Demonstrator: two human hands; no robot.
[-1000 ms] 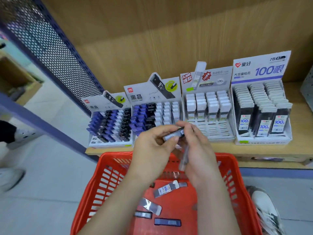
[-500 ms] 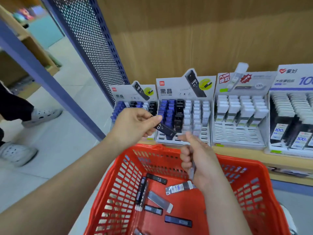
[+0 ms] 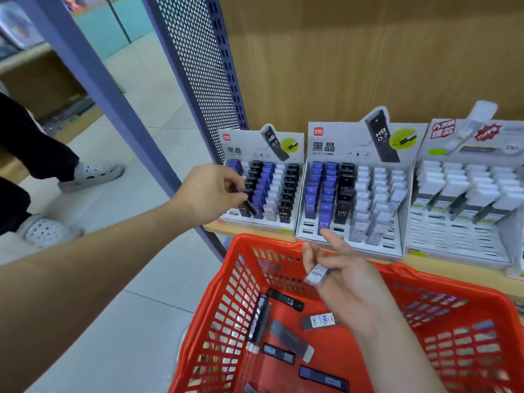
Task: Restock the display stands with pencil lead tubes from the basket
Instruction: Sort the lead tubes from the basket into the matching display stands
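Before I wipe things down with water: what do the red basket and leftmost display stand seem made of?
Red basket: likely moulded plastic, glossy, given its lattice walls. Leftmost display stand: probably printed cardboard, matt, given its die-cut header.

The basket [image 3: 224,302] was red, latticed with slots. The tubes [image 3: 326,194] stood in blue, black and white rows; the panel [image 3: 198,66] was purple, dotted with holes.

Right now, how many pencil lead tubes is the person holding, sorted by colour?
black tube, pinched in the left hand: 1
pale tube, held in the right hand: 1
Total: 2
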